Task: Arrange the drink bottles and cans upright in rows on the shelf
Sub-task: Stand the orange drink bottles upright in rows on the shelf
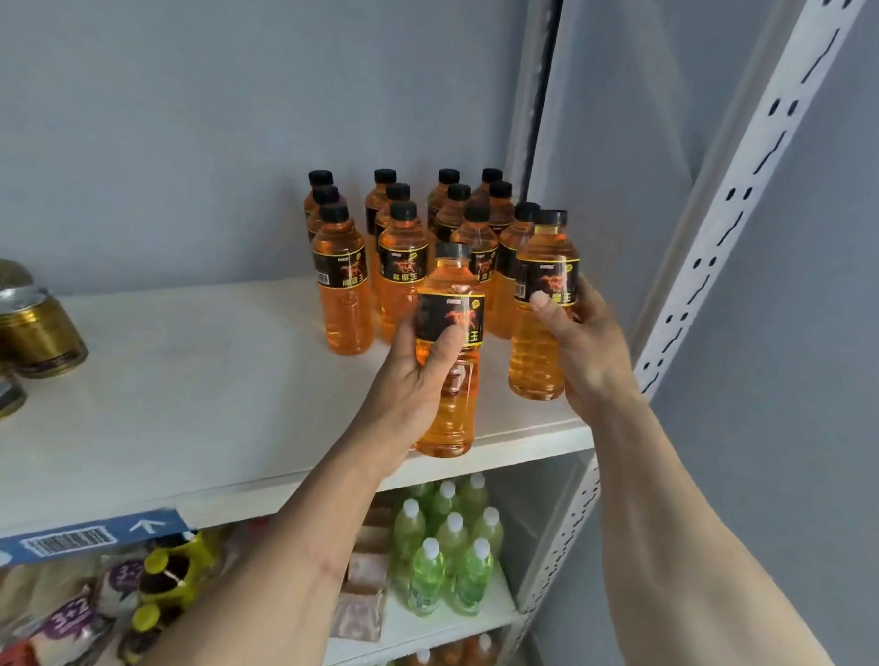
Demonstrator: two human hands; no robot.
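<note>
At the far left of the white shelf board, gold-coloured cans stood close together, partly cut off by the frame edge. A broad bare stretch of matte shelf lay between them and the bottles, open to the near edge. Below that edge a blue label strip carried a barcode and an arrow. Right of centre, upright orange drink bottles of clear plastic with black caps and black labels stood in rows back to the grey wall. The left hand gripped one orange bottle, fingers and thumb curled around its label, its base at the shelf's near edge; contact with the board could not be told. The right hand gripped a second orange bottle upright near the right end, beside the perforated white upright. Green bottles with white caps stood on the lower shelf.
</note>
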